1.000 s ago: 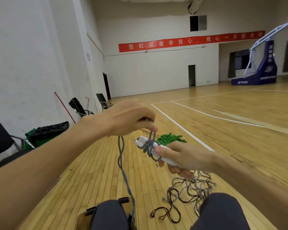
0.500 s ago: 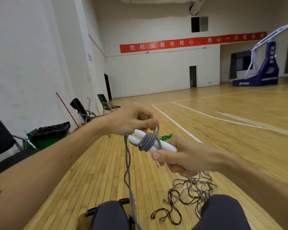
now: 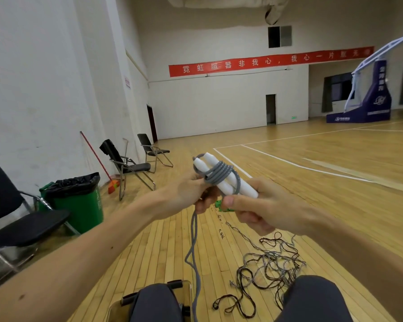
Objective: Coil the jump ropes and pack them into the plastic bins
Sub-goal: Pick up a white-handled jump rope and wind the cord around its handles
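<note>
The right hand (image 3: 261,205) grips the two white handles (image 3: 226,182) side by side, thumb pressed across them, holding them up in front of the person. The left hand (image 3: 189,194) has its fingers curled round the grey rope (image 3: 219,174) just below the wraps. About five turns already sit tight round the handles, but a long tail (image 3: 192,247) hangs from the left hand down between the knees, so this rope looks only partly coiled. A tangle of thin dark cords (image 3: 270,263) lies loose on the floor (image 3: 312,182), not yet coiled. The clear container (image 3: 186,289) between the knees may be a bin, though it is mostly hidden; nothing shows as packed
</note>
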A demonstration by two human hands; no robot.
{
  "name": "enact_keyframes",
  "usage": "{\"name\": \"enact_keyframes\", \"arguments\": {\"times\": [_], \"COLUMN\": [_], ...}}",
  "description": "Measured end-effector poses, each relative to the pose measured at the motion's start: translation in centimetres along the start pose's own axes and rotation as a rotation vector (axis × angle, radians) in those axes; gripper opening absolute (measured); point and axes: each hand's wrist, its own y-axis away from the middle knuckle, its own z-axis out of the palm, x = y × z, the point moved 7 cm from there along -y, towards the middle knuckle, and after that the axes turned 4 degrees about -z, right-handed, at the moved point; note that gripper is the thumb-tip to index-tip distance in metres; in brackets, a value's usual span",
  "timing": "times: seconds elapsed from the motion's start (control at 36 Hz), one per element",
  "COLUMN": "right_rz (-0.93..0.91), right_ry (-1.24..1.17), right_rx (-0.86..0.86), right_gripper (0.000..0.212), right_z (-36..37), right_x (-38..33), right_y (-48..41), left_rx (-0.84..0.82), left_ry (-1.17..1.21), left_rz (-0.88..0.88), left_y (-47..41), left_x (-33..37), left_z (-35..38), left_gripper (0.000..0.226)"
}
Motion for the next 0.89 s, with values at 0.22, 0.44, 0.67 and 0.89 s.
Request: {"name": "enact_keyframes", "arguments": {"times": [0.22, 0.44, 0.67, 0.89], "right_rz": [-0.025, 0.059, 0.167, 0.191], "right_ry": [0.035, 0.121, 0.303, 0.410], "right_rx": [0.150, 0.379, 0.262, 0.128], "right_gripper": [0.030, 0.021, 0.026, 0.019], "right_z": [-2.1, -6.2, -5.9, -4.4], "right_x": [-0.2, 1.7, 4.4, 4.1], "right_y": [-0.5, -0.2, -0.3, -0.4], "left_rx": [-0.133, -0.165, 0.050, 0.103], "left_ry": [0.214, 0.120, -0.811, -1.210], "left_rz": [-0.068, -0.145, 0.182, 0.324], "left_y": [1.8, 2.6, 3.8, 3.7], "left_x": [0.4, -1.6, 2.6, 6.0], "left_z": [3.3, 4.7, 3.5, 0.1], "left_gripper": [0.056, 0.052, 0.041, 0.018]}}
